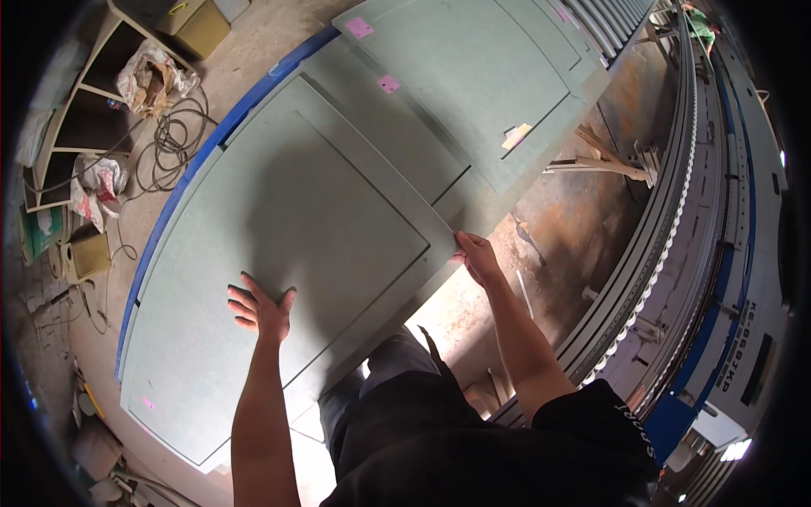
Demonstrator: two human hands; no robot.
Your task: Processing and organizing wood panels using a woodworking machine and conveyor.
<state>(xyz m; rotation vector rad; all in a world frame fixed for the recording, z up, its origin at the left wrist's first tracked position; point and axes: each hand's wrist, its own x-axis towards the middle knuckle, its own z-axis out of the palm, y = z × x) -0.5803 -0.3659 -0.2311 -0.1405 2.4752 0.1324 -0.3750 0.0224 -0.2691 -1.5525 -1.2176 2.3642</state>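
A large grey-green board with thin rectangular grooves lies flat in front of me, its long side running from lower left to upper right. My right hand pinches the board's near right corner between thumb and fingers. Over the board's left part is my left hand, fingers spread and holding nothing; whether its palm touches the surface I cannot tell. Beyond the board's far right edge lies a second grooved grey-green board, with pink stickers and a small yellowish label on it.
A blue rail runs along the boards' far left side. To the right stands a long machine with a metal track. Rollers lie at the top right. Coiled cable and an open shelf with plastic sacks are at left.
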